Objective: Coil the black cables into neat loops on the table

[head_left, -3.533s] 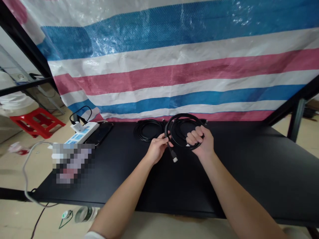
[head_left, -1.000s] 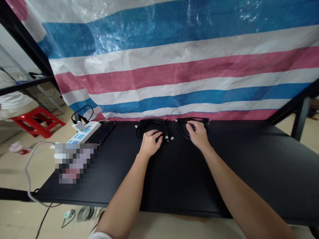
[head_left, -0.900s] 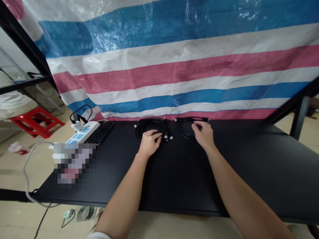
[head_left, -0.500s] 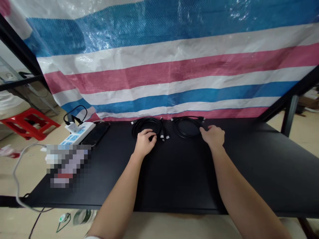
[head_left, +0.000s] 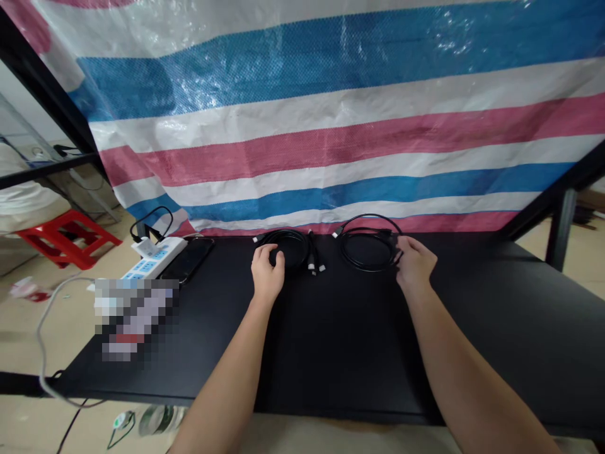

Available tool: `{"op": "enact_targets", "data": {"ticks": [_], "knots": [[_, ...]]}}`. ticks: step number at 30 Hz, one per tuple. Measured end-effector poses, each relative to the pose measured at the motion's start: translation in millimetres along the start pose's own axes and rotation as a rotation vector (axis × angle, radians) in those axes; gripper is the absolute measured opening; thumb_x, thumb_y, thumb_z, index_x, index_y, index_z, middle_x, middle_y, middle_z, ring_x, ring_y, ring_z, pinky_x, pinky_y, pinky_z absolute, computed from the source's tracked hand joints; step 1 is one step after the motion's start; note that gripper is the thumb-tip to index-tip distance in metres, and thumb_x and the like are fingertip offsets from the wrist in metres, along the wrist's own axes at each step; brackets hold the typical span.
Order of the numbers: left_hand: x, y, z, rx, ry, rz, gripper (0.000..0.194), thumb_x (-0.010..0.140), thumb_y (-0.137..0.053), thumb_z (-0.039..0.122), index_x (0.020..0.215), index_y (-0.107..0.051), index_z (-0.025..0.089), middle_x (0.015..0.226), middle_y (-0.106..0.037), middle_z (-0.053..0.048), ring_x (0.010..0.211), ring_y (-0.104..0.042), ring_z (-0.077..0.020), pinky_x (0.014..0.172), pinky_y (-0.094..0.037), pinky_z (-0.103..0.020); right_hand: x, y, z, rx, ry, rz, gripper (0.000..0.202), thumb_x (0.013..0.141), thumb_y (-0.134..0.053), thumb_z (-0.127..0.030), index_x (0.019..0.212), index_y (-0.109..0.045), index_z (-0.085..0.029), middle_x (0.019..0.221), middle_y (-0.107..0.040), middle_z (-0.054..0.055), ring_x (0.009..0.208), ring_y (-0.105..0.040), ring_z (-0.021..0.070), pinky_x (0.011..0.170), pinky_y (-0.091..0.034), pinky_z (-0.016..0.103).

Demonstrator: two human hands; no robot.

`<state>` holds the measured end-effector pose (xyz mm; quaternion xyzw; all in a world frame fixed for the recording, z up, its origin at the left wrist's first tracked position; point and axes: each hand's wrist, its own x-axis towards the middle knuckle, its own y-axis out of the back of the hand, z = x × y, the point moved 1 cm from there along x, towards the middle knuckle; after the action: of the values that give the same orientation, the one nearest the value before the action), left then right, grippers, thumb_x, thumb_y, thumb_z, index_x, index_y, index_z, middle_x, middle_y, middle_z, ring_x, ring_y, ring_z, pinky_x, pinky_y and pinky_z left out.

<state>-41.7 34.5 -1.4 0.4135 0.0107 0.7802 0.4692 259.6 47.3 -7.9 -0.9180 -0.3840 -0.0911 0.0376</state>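
Note:
Two coils of black cable lie side by side on the black tabletop (head_left: 340, 353), close to its back edge. My right hand (head_left: 416, 261) is closed on the right edge of the thinner cable coil (head_left: 363, 270), with one loop of it raised off the table. That coil has a light plug end (head_left: 336, 232) at its left. Beside the thicker cable bundle (head_left: 302, 243), my left hand (head_left: 268, 272) rests at its left front with thumb and fingers apart. Several pale connectors (head_left: 312, 267) stick out at the bundle's right. Whether my left fingertips touch the bundle is hard to see.
A white power strip (head_left: 154, 261) with a plugged-in charger (head_left: 146, 247) stands at the left, next to a dark phone (head_left: 189, 261). A blurred patch covers something in front of them. Behind hangs a striped plastic sheet (head_left: 302, 151). A red stool (head_left: 70, 238) stands beyond the left side.
My right hand has closed on the right coil's edge, and a loop has lifted. My left hand has moved slightly left, its fingers spreading. The view has shifted a little.

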Motion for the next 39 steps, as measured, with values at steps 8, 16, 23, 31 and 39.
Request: {"op": "enact_targets", "data": {"ticks": [8, 16, 23, 31, 39], "knots": [[-12.1, -4.3, 15.3, -0.034, -0.146, -0.211, 0.039, 0.081, -0.059, 0.041, 0.114, -0.059, 0.020, 0.114, -0.065, -0.011, 0.110, -0.058, -0.0257, 0.095, -0.043, -0.043, -11.6, 5.7, -17.4, 0.543, -0.120, -0.477, 0.018, 0.063, -0.069, -0.035, 0.063, -0.056, -0.023, 0.053, -0.043, -0.004, 0.045, -0.036, 0.0107, 0.039, -0.031, 0.026], [-30.7, -18.8, 41.5, -0.086, -0.173, -0.334, 0.023, 0.085, -0.051, 0.030, 0.103, -0.060, 0.018, 0.093, -0.069, -0.009, 0.088, -0.065, -0.0201, 0.082, -0.048, -0.037, -31.6, -1.4, -32.8, 0.542, -0.120, -0.650, 0.022, 0.056, -0.070, -0.038, 0.053, -0.053, -0.025, 0.051, -0.042, -0.003, 0.046, -0.032, 0.0118, 0.040, -0.029, 0.027], [-21.8, -6.4, 49.3, -0.199, 0.104, -0.181, 0.017, 0.079, -0.058, 0.033, 0.089, -0.059, 0.020, 0.072, -0.064, 0.000, 0.051, -0.051, -0.0099, 0.054, -0.043, -0.024, -37.5, -10.7, -33.1, 0.488, -0.161, -0.697, 0.025, 0.044, -0.080, -0.033, 0.061, -0.064, -0.025, 0.052, -0.055, -0.002, 0.046, -0.040, 0.0118, 0.041, -0.029, 0.026], [-4.9, 4.1, 41.2, -0.665, 0.419, -0.189, 0.056, 0.065, -0.067, 0.051, 0.041, -0.027, 0.020, 0.038, -0.022, 0.008, 0.038, -0.022, -0.0046, 0.041, -0.018, -0.022, -12.0, 14.2, -28.0, 0.498, -0.107, -0.427, 0.035, 0.072, -0.048, -0.057, 0.066, -0.062, -0.026, 0.055, -0.055, 0.000, 0.040, -0.037, 0.0116, 0.039, -0.033, 0.027], [8.1, 17.1, 28.4, -1.094, 0.598, -0.330, 0.053, 0.072, -0.060, 0.042, 0.038, -0.026, 0.020, 0.033, -0.019, 0.007, 0.032, -0.021, -0.0036, 0.039, -0.023, -0.022, 18.6, 29.1, 5.6, 0.189, -0.254, 0.146, 0.014, 0.062, -0.058, -0.034, 0.060, -0.047, -0.024, 0.046, -0.044, -0.006, 0.037, -0.036, 0.0105, 0.034, -0.027, 0.023]]}}
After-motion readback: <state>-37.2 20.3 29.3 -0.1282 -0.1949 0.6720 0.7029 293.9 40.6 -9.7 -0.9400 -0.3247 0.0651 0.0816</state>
